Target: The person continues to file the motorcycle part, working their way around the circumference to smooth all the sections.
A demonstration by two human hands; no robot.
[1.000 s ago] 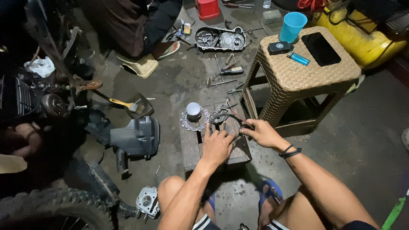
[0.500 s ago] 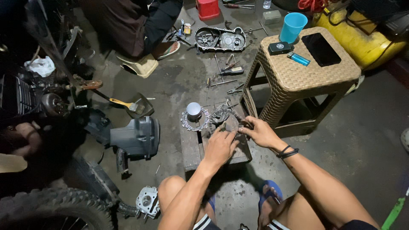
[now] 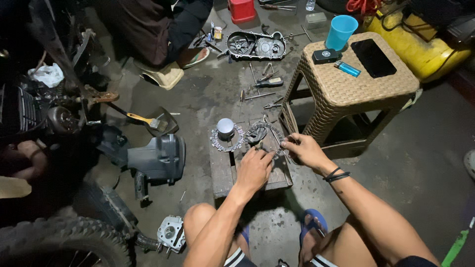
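Since a second ago: left hand [image 3: 254, 168] shifted slightly up onto round toothed metal part [image 3: 258, 133] on wooden block [image 3: 250, 170], fingers curled, pressing it down. Right hand [image 3: 302, 149] stays at part's right edge, fingertips pinched on thin tool or rim; which, cannot tell. Part steadied, work on it ongoing.

Left of part: second toothed ring [image 3: 226, 138] with white cap. Right of block: wicker stool [image 3: 346, 86] with blue cup [image 3: 341, 30], close to right arm. Beyond block: loose tools [image 3: 264, 84], engine cover [image 3: 257, 45]. Another person seated farther off.
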